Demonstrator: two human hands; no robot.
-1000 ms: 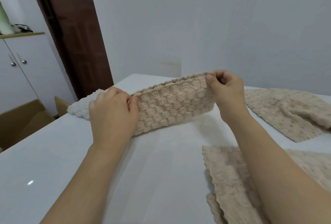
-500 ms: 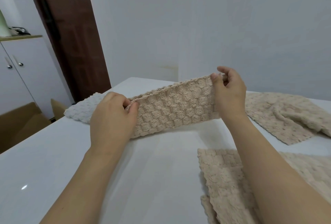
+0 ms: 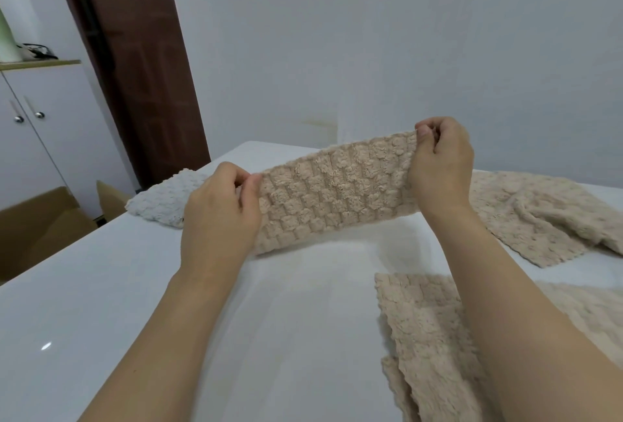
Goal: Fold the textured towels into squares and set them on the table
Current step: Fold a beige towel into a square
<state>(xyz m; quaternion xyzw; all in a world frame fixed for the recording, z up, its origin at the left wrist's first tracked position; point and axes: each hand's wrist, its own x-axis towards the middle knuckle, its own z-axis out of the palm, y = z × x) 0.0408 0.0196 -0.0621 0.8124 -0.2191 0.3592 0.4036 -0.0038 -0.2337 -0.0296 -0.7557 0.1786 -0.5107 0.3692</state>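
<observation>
A beige textured towel [image 3: 333, 189], folded into a long strip, hangs stretched between my hands above the white table [image 3: 286, 320]. My left hand [image 3: 219, 219] pinches its left end between thumb and fingers. My right hand [image 3: 441, 168] pinches the upper right corner, held higher than the left. Another beige towel [image 3: 546, 216] lies rumpled at the back right. A third beige towel [image 3: 424, 330] lies flat at the front right, partly under my right forearm.
A white textured towel [image 3: 161, 200] lies at the table's far left edge. Beyond that edge stand open cardboard boxes [image 3: 43, 226], a white cabinet [image 3: 50, 124] and a brown door [image 3: 135, 60]. A pale wall runs behind the table.
Both hands have lifted the folded strip slightly, the right end rising more, so the towel slopes up to the right. The grips are unchanged.
</observation>
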